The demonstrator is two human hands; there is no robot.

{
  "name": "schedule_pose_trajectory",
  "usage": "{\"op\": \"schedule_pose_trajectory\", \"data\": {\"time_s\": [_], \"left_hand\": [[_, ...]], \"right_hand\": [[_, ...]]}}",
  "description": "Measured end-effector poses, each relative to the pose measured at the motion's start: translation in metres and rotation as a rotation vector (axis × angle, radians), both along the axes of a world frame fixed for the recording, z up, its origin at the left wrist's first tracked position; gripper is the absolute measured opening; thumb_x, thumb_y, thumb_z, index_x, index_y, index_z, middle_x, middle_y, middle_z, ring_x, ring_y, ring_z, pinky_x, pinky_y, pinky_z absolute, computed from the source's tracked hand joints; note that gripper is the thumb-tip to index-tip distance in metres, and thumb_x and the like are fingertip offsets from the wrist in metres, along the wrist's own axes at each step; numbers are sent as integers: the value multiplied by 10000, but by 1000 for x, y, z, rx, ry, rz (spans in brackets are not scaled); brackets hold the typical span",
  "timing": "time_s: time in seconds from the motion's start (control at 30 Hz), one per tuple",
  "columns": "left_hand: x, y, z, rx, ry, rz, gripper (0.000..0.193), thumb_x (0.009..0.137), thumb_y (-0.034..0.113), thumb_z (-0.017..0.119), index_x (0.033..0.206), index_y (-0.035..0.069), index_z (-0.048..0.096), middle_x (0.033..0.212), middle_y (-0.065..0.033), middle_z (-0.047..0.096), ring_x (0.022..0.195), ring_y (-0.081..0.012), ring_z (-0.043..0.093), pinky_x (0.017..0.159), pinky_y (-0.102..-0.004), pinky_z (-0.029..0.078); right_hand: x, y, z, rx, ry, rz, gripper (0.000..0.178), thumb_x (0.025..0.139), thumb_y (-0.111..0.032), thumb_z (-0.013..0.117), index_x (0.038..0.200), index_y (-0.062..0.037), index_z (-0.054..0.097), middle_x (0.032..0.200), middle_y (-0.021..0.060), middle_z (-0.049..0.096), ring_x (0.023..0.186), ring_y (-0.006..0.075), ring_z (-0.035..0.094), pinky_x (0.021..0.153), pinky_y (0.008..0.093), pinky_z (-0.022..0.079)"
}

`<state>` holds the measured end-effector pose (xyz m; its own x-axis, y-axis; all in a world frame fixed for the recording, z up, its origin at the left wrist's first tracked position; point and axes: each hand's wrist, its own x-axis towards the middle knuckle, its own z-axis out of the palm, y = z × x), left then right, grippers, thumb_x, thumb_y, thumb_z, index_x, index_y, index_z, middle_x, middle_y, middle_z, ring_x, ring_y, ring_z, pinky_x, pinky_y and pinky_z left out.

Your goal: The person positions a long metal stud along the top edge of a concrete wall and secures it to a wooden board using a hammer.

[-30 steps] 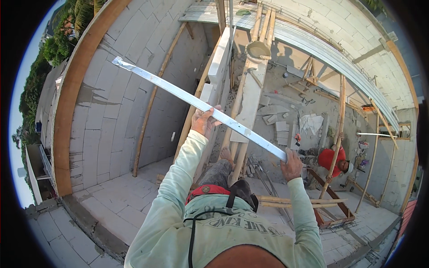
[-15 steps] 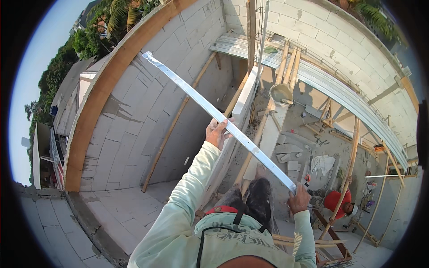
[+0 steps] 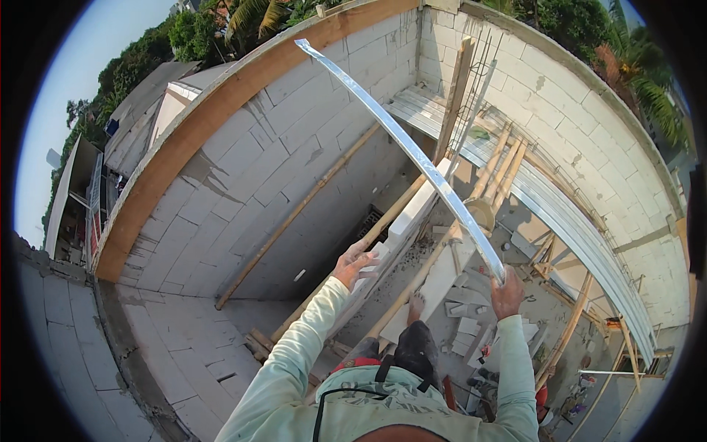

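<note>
A long silvery metal bar (image 3: pixel 422 158) slants up and away to the left, its far end in front of the wooden board on the outer wall. My right hand (image 3: pixel 507 295) is closed round its near end. Off the bar, my left hand (image 3: pixel 352 267) has its fingers stretched apart beside the low wall of pale blocks (image 3: pixel 414 212); whether it touches the wall I cannot tell. Behind the bar is a round bucket (image 3: pixel 482 214), partly hidden. One bare foot (image 3: pixel 416 306) stands on a pale plank (image 3: pixel 434 283).
Bamboo poles (image 3: pixel 298 210) cross the deep gap on the left. A wooden post (image 3: pixel 454 99) and thin steel rods rise ahead. Corrugated metal sheets (image 3: pixel 582 228) curve along the right. Loose blocks (image 3: pixel 464 331) lie below. Someone in red (image 3: pixel 541 398) is partly visible at lower right.
My left hand has let go of the bar and moved lower, to beside the block wall. The bar, still in my right hand, has swung up and right. The view has shifted.
</note>
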<state>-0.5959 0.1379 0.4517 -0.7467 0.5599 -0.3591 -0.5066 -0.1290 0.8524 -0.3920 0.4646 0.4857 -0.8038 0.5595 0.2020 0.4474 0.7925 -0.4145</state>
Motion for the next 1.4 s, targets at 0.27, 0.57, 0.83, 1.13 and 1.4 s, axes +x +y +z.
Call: {"op": "schedule_pose_trajectory", "data": {"time_s": [0.27,0.57,0.83,1.13,1.4], "left_hand": [[-13,-26,-47,-203,-53,231,827,785,329,684,1387,-17,235,1107,-173,559,999,-293,578,746,-411,544],[-8,-58,-72,-393,-110,391,642,821,246,611,1361,45,328,1098,-180,571,949,-265,599,698,-385,555],[16,-53,-87,-526,-237,480,715,742,172,641,1352,-13,318,1039,-156,578,886,-248,619,711,-436,542],[49,-36,-109,-521,-319,445,669,741,167,637,1337,28,368,1063,-176,589,933,-285,605,746,-457,530],[79,-65,-120,-654,-335,509,634,765,207,631,1327,43,387,962,-131,600,873,-243,593,707,-445,537]], "right_hand": [[-120,96,8,125,94,-5,391,712,-159,679,1058,-72,520,963,153,612,830,374,598,687,461,471],[-216,163,29,69,122,40,332,743,-183,674,1018,-70,526,961,144,619,858,364,602,720,436,475],[-282,202,57,111,95,55,318,752,-208,672,1008,-77,535,912,157,632,818,372,610,698,444,477],[-359,204,89,161,137,104,301,751,-246,677,954,-68,542,842,179,639,803,388,607,683,475,464],[-424,184,115,188,68,114,345,776,-286,645,987,-34,539,860,211,632,840,414,602,721,518,460]]}}
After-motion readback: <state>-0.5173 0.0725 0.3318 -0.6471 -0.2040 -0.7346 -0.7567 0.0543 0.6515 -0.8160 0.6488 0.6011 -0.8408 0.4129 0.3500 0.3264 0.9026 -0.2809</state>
